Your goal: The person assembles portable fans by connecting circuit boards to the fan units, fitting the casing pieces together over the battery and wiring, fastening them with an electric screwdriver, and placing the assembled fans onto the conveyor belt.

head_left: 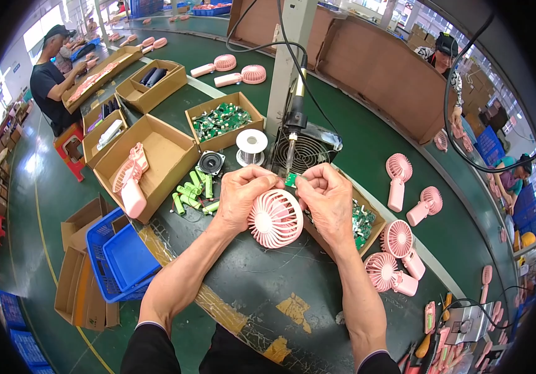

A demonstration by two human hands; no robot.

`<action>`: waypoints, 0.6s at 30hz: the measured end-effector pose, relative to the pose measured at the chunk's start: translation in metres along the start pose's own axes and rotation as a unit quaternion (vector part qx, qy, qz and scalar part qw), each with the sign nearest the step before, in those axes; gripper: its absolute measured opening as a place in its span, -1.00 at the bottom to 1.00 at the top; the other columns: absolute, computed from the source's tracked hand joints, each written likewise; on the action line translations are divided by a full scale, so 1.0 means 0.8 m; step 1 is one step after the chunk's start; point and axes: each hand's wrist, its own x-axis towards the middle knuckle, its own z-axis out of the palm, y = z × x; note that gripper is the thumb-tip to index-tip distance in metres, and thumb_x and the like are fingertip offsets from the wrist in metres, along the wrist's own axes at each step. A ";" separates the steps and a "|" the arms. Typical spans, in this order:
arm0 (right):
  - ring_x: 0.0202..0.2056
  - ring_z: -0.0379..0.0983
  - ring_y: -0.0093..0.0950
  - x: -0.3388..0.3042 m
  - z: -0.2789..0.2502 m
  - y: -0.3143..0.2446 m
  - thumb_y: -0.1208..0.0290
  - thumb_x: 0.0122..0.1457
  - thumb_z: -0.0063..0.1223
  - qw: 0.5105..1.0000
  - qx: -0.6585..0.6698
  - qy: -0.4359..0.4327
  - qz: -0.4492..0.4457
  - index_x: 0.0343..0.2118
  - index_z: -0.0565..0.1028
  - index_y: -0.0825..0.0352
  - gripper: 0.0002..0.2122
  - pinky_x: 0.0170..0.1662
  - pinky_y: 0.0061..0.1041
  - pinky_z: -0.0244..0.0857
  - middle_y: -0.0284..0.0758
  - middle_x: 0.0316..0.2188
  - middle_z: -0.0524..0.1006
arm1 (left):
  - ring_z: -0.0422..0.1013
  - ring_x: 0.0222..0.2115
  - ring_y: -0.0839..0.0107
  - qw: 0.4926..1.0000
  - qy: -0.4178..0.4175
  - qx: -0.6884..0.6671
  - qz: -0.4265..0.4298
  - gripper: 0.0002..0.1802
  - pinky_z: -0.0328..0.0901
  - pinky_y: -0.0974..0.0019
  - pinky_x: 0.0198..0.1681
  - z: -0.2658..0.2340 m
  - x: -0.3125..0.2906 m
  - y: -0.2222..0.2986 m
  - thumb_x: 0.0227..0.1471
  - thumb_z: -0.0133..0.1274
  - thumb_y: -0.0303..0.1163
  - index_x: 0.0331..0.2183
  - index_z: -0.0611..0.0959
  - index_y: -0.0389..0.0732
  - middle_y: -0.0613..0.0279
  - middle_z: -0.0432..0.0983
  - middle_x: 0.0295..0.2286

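Bench: we lean over a dark, scuffed workbench with torn tan tape, on the near side of the soldering iron.
Fan head: we have a pink slatted fan head between our hands, nearer to us than the soldering iron and slightly to its left.
Left hand: our left hand, near side and left of the iron, is curled, its thumb and fingertips pressed together by the fan head's rim; we cannot tell what lies in that pinch.
Right hand: our right hand, near side and right of the iron, pinches the edge of a small green circuit board just below the iron's tip.
Cells: we see green battery cells in a loose heap, left of the iron.
Speaker: a round black speaker lies left of the iron, beyond the cells.
Wire: a white-flanged spool stands just left of the iron.
Board boxes: cardboard boxes of circuit boards flank the iron, one left, one right.
Finished-looking fans: pink handheld fans lie well to the iron's right.
Co-worker: a person in a dark top sits far to the iron's left.
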 end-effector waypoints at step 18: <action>-0.62 0.39 -0.71 -0.003 0.002 0.002 0.56 0.13 0.13 1.000 -0.005 0.004 0.005 -0.41 0.46 0.44 -0.92 -0.56 -0.73 0.26 -0.39 -0.59 0.51 | 0.52 -0.47 0.48 1.000 0.004 -0.020 -0.014 -0.89 0.45 0.42 -0.36 -0.003 -0.003 -0.006 0.04 0.09 -0.54 -0.41 0.63 -0.41 0.09 0.60 -0.44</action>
